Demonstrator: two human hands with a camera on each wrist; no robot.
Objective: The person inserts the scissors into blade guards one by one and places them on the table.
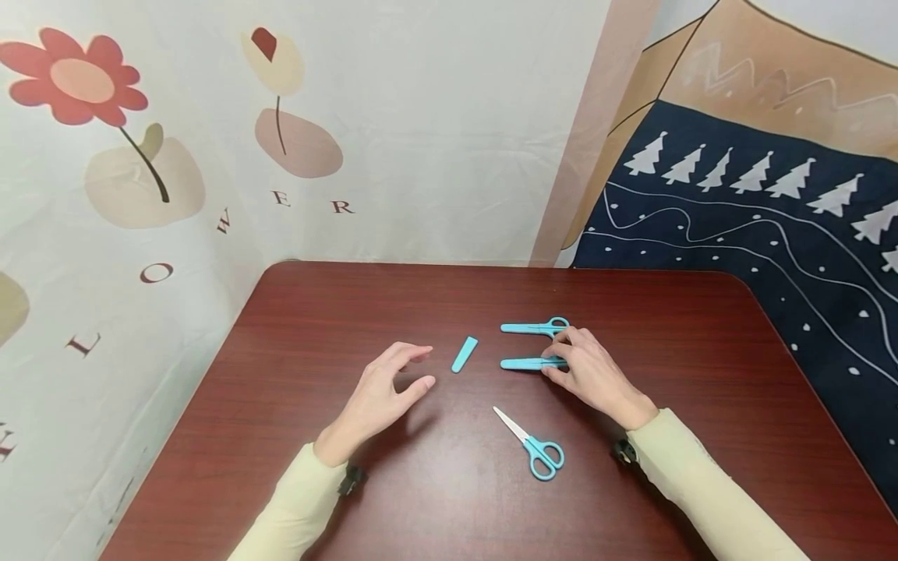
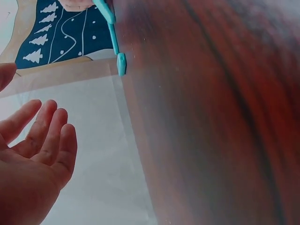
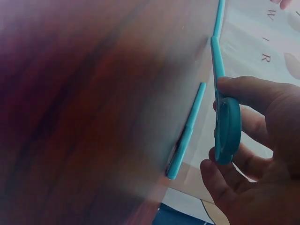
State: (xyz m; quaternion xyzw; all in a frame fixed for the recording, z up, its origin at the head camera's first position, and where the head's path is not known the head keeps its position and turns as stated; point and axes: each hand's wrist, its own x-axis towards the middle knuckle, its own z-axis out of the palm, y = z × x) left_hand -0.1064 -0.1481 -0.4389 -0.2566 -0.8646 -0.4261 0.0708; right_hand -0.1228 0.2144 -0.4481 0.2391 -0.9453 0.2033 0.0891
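Observation:
My right hand (image 1: 596,374) pinches a pair of blue scissors (image 1: 522,364) between thumb and fingers, its blades inside a blue cover. In the right wrist view the thumb presses near the pivot, and the looped handles (image 3: 228,126) show beside the fingers. Just behind lies a second covered pair of scissors (image 1: 528,328), handles to the right. My left hand (image 1: 376,393) hovers over the table with fingers spread and nothing in it. Right of its fingertips lies a loose blue blade cover (image 1: 464,354). Nearer the front is an uncovered pair of scissors (image 1: 532,448), blades bare.
Everything lies on a dark red-brown wooden table (image 1: 281,483) with rounded far corners. Behind it hang a pale cloth (image 1: 435,156) with flowers and letters and a dark blue cloth (image 1: 737,226) with white trees.

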